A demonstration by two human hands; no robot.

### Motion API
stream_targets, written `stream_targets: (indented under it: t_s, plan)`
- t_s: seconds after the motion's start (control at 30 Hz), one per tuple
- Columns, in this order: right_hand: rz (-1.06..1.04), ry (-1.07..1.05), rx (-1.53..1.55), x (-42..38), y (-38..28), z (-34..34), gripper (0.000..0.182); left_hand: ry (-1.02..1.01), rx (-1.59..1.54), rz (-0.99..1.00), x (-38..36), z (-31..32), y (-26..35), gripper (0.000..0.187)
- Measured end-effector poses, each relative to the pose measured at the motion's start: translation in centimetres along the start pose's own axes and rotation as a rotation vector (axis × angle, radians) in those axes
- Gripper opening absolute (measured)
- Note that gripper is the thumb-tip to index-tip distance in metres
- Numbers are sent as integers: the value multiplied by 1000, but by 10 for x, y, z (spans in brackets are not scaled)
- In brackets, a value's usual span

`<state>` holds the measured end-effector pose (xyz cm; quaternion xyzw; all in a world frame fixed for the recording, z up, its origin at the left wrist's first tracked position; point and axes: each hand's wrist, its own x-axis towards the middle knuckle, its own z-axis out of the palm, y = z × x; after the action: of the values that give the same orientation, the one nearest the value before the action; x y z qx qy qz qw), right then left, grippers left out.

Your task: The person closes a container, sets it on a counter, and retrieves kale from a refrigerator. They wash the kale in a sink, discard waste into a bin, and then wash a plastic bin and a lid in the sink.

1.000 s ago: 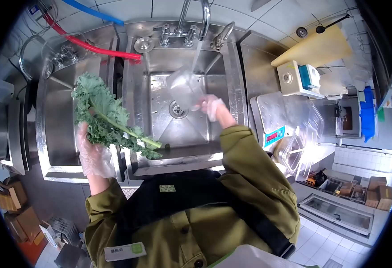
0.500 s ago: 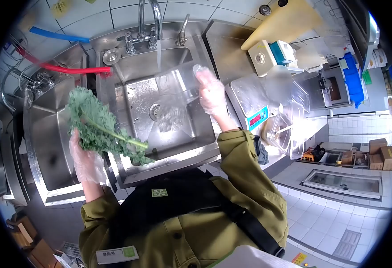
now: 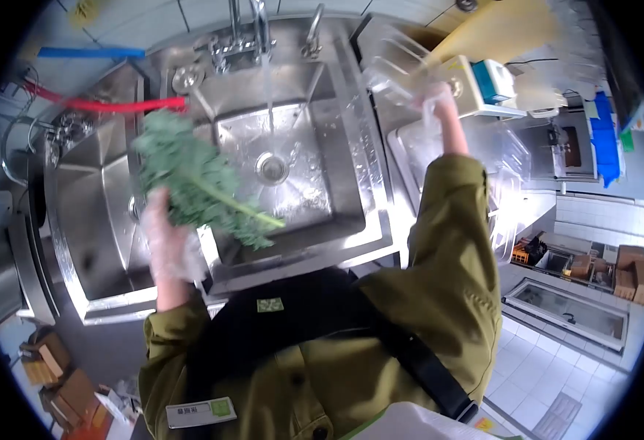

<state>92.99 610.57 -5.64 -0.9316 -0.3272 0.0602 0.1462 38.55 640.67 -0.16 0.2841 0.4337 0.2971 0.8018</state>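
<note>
My left hand, in a clear plastic glove, is closed around a bunch of curly green kale, whose stem points right over the near left part of the sink. Beyond the sink's right rim, my gloved right hand is stretched forward, gripping a clear plastic container over the steel counter. Motion blurs both hands somewhat. Water runs from the faucet toward the drain.
A second sink lies at the left, with a red hose above it. To the right are a scale's steel plate, a white device with a teal part, clear containers and a yellow board.
My right hand has carried the clear container from over the sink to the counter at the upper right. The kale and my left hand have shifted a little right in view.
</note>
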Motion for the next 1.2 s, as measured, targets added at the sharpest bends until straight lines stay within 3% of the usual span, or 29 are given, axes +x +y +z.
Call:
stream_targets:
  t_s: [0.03,0.07,0.1,0.13,0.2,0.23,0.27,0.3,0.37,0.4,0.43,0.5,0.53,0.6,0.63,0.73,0.83,0.93,0.97,1.03,1.07,1.13,1.2]
  plan:
    - [0,-96,29,8,31,13,9,21,66,-42,4,13,-18,37]
    - [-143,-82,-232,8,28,10,14,50,251,-59,10,26,-41,43]
    - [-130,-14,-129,13,46,23,15,77,485,-72,20,37,-66,50]
    - [-108,-85,-133,13,43,22,19,89,692,-95,30,47,-89,57]
    - [190,99,-138,12,31,20,37,-31,990,-182,66,47,-130,66]
    - [449,118,-325,-8,-48,-14,45,-136,1139,-139,99,25,-162,63]
    - [495,167,-337,-28,-97,-32,42,-250,1283,-95,121,7,-184,59]
    - [540,219,-350,-42,-125,-38,39,-141,1399,-39,121,7,-185,56]
    - [123,360,-280,-63,-125,4,33,85,1617,89,117,24,-184,50]
    - [186,156,62,-88,-184,8,29,40,1512,185,115,28,-181,49]
    - [-13,92,382,-102,-195,50,38,-9,1407,281,111,33,-178,48]
    - [-2,-276,442,-122,-239,101,55,-116,1209,370,108,60,-169,48]
    - [158,-582,598,-113,-254,118,63,-170,1281,193,110,73,-164,46]
    - [692,-539,1239,-109,-262,167,53,-263,1405,-155,120,103,-148,42]
    - [647,-534,1251,-104,-252,184,48,-503,1262,-200,113,117,-126,39]
    - [506,-451,1302,-85,-242,209,35,-644,949,-36,139,98,-151,46]
    - [406,-239,1347,-60,-257,206,32,-415,995,-108,143,115,-142,47]
    - [792,-687,1374,-48,-265,165,26,-326,1313,-104,156,134,-135,48]
    - [673,-741,1426,-49,-255,180,28,-321,1326,-31,158,131,-137,49]
    - [470,-532,1271,-42,-244,206,31,-299,1335,121,161,123,-140,52]
    - [366,-434,1188,-38,-239,218,32,-370,1266,37,162,117,-139,53]
    - [469,-462,1479,-36,-246,209,32,-504,1122,-134,161,105,-137,55]
    - [577,-484,1776,-38,-258,197,31,-358,1143,10,165,102,-144,51]
